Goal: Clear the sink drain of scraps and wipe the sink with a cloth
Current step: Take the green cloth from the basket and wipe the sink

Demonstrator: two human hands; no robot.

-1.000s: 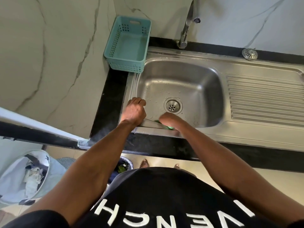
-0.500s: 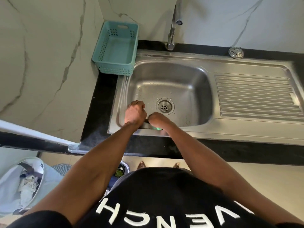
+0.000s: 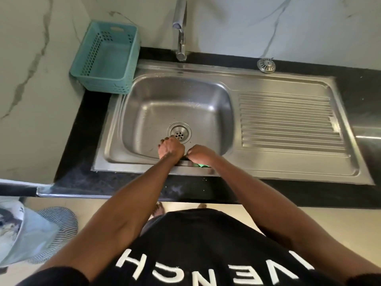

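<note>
The steel sink (image 3: pixel 144 104) sits in a black counter, its round drain (image 3: pixel 179 133) bare and free of scraps. Both my hands are at the basin's near wall, side by side. My left hand (image 3: pixel 170 148) is curled in a fist just in front of the drain. My right hand (image 3: pixel 199 153) is closed on a green cloth (image 3: pixel 203 165), of which only a small corner shows under the hand at the near rim. Whether my left hand also grips the cloth is hidden.
A teal plastic basket (image 3: pixel 107 58) stands at the back left of the sink. The tap (image 3: pixel 180 27) rises behind the basin. A metal strainer (image 3: pixel 266 65) lies on the counter behind the ribbed drainboard (image 3: pixel 288 120). A bin (image 3: pixel 18 232) is on the floor at left.
Both hands have slid right along the near wall of the basin, staying close together, and now sit just in front of the drain. The camera view has shifted too.
</note>
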